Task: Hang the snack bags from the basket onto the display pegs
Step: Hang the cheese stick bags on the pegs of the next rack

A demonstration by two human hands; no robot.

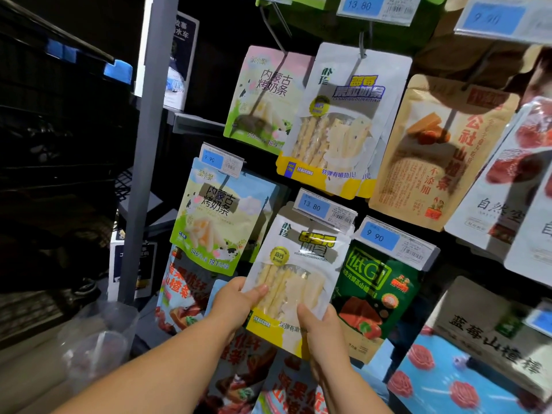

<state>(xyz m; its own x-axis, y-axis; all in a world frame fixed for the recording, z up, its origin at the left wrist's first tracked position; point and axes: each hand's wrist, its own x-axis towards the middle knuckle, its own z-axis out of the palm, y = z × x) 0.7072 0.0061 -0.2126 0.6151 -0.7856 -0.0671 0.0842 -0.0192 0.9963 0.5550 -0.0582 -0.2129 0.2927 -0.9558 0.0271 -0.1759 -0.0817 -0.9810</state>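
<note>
Now clamped on the bag [298, 264] with both hands: left hand [236, 306] at its left edge, right hand [324, 327] at its lower right. Held up, top tucked under the 13.80 tag [324, 209]. Peg hidden, so maybe not hooked; could drop if released early, or snag the green bag [376, 294] alongside.

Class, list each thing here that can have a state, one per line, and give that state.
White bag with yellow base, held up by both hands; top hidden behind price tag
Left hand, grips its left edge
Right hand, grips its lower part
Upper white bag, hangs from peg
</note>
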